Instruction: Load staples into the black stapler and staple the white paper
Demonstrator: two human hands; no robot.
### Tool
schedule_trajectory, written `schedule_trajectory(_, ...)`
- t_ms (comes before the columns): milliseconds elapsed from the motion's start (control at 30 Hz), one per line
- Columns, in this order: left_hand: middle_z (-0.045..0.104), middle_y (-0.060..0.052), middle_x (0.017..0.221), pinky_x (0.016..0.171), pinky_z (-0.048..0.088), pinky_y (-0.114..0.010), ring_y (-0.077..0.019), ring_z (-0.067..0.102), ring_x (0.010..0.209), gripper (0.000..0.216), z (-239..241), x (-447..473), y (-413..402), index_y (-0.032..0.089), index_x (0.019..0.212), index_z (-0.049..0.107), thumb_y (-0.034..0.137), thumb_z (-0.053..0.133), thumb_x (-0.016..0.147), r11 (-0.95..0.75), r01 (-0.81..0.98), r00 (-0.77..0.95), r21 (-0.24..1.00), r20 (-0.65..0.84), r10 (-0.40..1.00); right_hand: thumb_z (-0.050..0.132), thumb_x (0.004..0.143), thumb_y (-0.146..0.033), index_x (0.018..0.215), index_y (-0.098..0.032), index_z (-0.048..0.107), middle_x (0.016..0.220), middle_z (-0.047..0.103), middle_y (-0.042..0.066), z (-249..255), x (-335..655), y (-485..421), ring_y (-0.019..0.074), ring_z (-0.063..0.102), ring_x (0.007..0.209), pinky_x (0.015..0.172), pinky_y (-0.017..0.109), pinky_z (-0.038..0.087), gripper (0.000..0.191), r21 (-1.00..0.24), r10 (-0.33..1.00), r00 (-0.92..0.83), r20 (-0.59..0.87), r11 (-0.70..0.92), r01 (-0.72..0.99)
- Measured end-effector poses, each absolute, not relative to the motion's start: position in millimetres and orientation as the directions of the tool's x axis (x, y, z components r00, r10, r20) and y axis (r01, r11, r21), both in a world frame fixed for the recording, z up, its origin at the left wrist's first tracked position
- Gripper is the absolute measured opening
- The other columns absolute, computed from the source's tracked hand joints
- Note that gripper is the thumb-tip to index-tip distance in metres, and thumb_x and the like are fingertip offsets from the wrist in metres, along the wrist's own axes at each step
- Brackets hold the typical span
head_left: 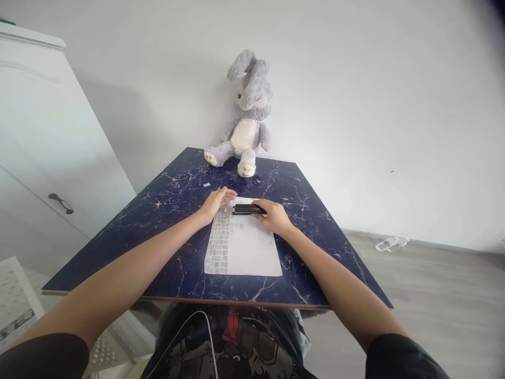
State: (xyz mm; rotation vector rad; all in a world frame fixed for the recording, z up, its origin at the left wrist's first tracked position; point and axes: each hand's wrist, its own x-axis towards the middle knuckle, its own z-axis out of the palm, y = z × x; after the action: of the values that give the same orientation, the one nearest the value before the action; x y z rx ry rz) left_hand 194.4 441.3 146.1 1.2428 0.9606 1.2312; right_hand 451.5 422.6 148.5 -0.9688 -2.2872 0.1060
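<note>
White papers [252, 247] lie on the dark blue marbled table, with a column of grey drawn or printed marks along their left side. My right hand [273, 215] is closed around a black stapler [246, 209], held lengthwise over the upper part of the papers with its front end pointing left. At the papers' top left corner rests my left hand [220, 201], its fingers stretched out together and pointing right, just beside the stapler's front. Whether the stapler's jaws touch the paper cannot be made out.
A grey plush rabbit [248, 131] sits at the table's far edge against the wall. A small pale scrap [206, 185] lies left of it on the table [315, 252]. A white cabinet [51, 131] stands at the left; a clear plastic item [390, 243] lies on the floor.
</note>
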Motion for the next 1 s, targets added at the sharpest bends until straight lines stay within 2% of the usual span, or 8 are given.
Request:
schedule_trajectory(200,0.075,-0.011,0.118,0.105,0.049,-0.036,-0.0220,0.069,0.111,0.019,153,192,439,0.016,0.103,0.076,0.028,0.077,0.088,0.070,-0.351,0.260,0.934,0.026,0.965,0.048,0.099,-0.003,0.126,-0.021,0.070,0.128,0.072,0.008,154,455,415,0.0257,0.061,0.128,0.103,0.042,0.049,0.039,0.204,0.299,-0.660,0.689,0.793,0.573)
schedule_trajectory(400,0.077,-0.014,0.099,0.098,0.055,-0.035,-0.0208,0.074,0.095,0.014,143,191,443,0.009,0.095,0.075,0.006,0.079,0.082,0.210,-0.365,0.315,0.907,-0.092,0.945,0.050,0.102,-0.006,0.134,-0.023,0.067,0.135,0.069,0.008,152,454,413,0.0257,0.058,0.132,0.102,0.042,0.049,0.040,0.298,0.231,-0.745,0.626,0.812,0.502)
schedule_trajectory(533,0.077,-0.014,0.096,0.096,0.058,-0.036,-0.0208,0.075,0.092,0.021,138,189,448,0.010,0.094,0.072,-0.001,0.079,0.077,0.164,-0.289,0.185,0.943,-0.113,0.976,0.050,0.097,-0.004,0.125,-0.021,0.071,0.124,0.074,0.008,153,449,414,0.0265,0.063,0.120,0.096,0.042,0.049,0.039,0.102,0.368,-0.577,0.729,0.775,0.624)
schedule_trajectory(667,0.077,-0.011,0.093,0.089,0.060,-0.040,-0.0221,0.075,0.084,0.015,140,180,450,0.014,0.091,0.070,0.010,0.080,0.079,-0.029,-0.038,-0.001,0.999,0.029,1.000,0.067,0.089,-0.022,0.109,-0.021,0.076,0.105,0.077,0.009,154,448,417,0.0281,0.067,0.095,0.088,0.043,0.049,0.021,-0.309,0.613,-0.189,0.767,0.612,0.728)
schedule_trajectory(733,0.076,-0.009,0.093,0.088,0.058,-0.038,-0.0225,0.073,0.083,0.011,146,176,449,0.016,0.089,0.074,0.020,0.080,0.080,-0.196,0.222,0.084,0.955,0.181,0.980,0.074,0.083,-0.030,0.104,-0.020,0.077,0.097,0.076,0.007,154,450,419,0.0261,0.066,0.085,0.083,0.040,0.050,0.024,-0.513,0.710,-0.020,0.704,0.528,0.677)
schedule_trajectory(833,0.077,-0.007,0.097,0.089,0.053,-0.035,-0.0251,0.072,0.090,0.018,155,174,445,0.021,0.089,0.081,0.030,0.085,0.074,-0.490,0.558,0.427,0.669,0.274,0.861,0.074,0.079,-0.036,0.104,-0.017,0.078,0.091,0.075,0.006,155,454,421,0.0229,0.063,0.077,0.075,0.034,0.049,0.032,-0.707,0.798,0.137,0.587,0.423,0.567)
schedule_trajectory(900,0.078,-0.007,0.100,0.090,0.051,-0.033,-0.0255,0.072,0.092,0.016,160,176,442,0.022,0.087,0.083,0.030,0.084,0.074,-0.573,0.606,0.550,0.552,0.231,0.803,0.074,0.078,-0.038,0.105,-0.016,0.078,0.088,0.074,0.006,155,457,422,0.0213,0.061,0.075,0.072,0.033,0.047,0.035,-0.774,0.814,0.226,0.535,0.366,0.516)
schedule_trajectory(1000,0.078,-0.007,0.093,0.089,0.050,-0.033,-0.0234,0.072,0.088,0.005,161,180,440,0.020,0.078,0.081,0.024,0.078,0.078,-0.574,0.635,0.575,0.517,0.181,0.798,0.074,0.075,-0.040,0.106,-0.015,0.077,0.087,0.072,0.005,153,462,427,0.0202,0.058,0.075,0.069,0.031,0.045,0.040,-0.849,0.814,0.349,0.465,0.299,0.435)
